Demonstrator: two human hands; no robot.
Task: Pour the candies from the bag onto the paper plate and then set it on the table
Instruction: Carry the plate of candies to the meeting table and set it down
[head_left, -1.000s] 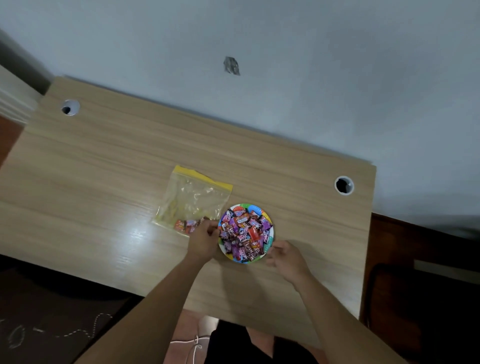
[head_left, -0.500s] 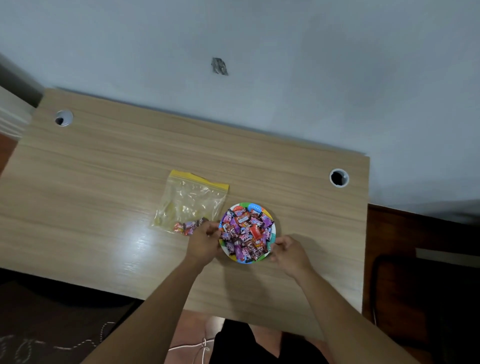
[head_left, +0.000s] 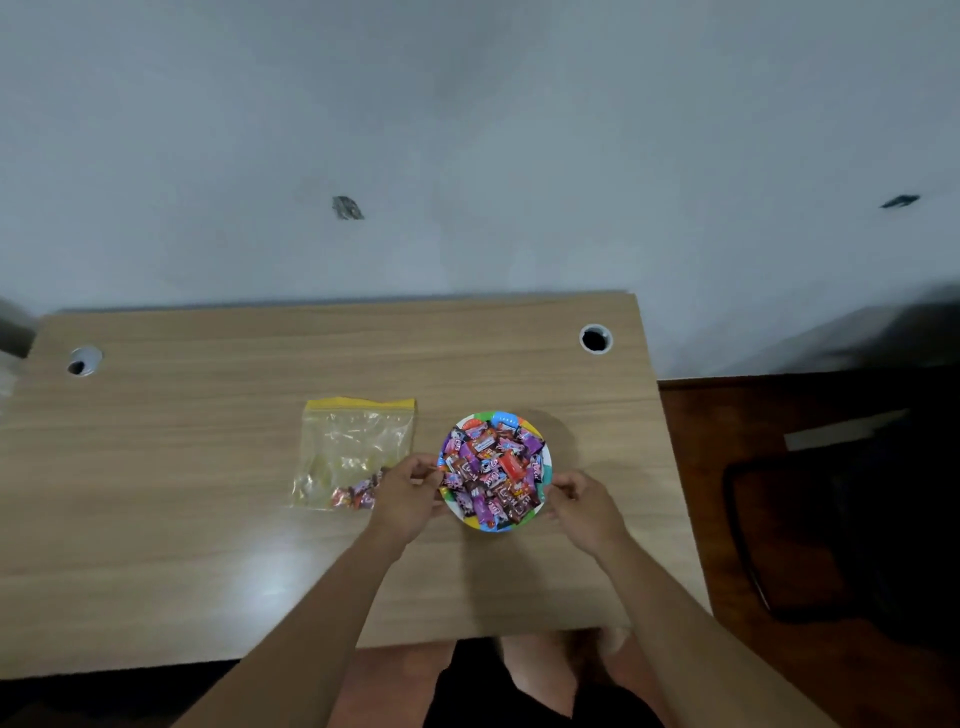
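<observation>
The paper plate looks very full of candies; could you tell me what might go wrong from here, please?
1. The candies are heaped to the rim of the paper plate, so a tilt or bump by the left hand or right hand could spill some onto the table.
2. A few candies remain in the bag, so the pour may be incomplete.

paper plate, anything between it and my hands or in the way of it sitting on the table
Nothing visible. The left hand and right hand each hold the rim of the paper plate directly. The table around it is bare; the bag lies apart, to its left.
</observation>
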